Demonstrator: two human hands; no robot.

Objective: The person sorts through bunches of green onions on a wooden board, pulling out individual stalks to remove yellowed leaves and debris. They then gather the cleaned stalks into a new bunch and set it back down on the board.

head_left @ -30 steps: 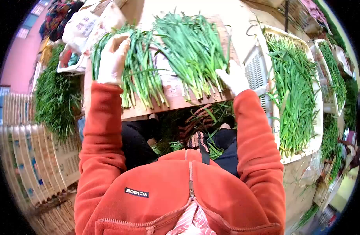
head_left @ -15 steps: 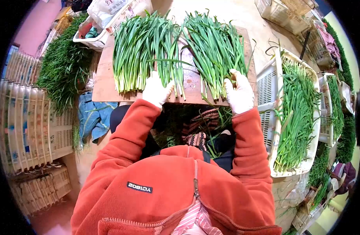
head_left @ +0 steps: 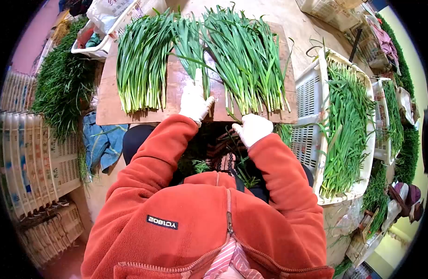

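Green chives [head_left: 142, 65] lie in a bunch on the left of a wooden board [head_left: 109, 88], pale stem ends toward me. A wider bunch of chives [head_left: 246, 60] covers the right side. Between them is a narrow bunch of chives [head_left: 188, 42]. My left hand [head_left: 194, 103], in a white glove, is closed around the lower stems of this narrow bunch. Also gloved, my right hand [head_left: 255, 128] is at the board's front edge, below the right bunch. Its thumb and fingers pinch together where a thin green strand seems to reach them.
A white crate [head_left: 311, 121] full of chives [head_left: 346, 130] stands close on the right, with more crates beyond. At the left are a heap of greens [head_left: 65, 83], stacked crates [head_left: 42, 149] and a blue cloth [head_left: 102, 139]. A white basket [head_left: 104, 46] holding bags touches the board's far left.
My left hand has drawn a narrow bunch rightward, away from the left bunch. My right hand has left the right bunch's side and moved left and toward me. The whole view has shifted slightly.
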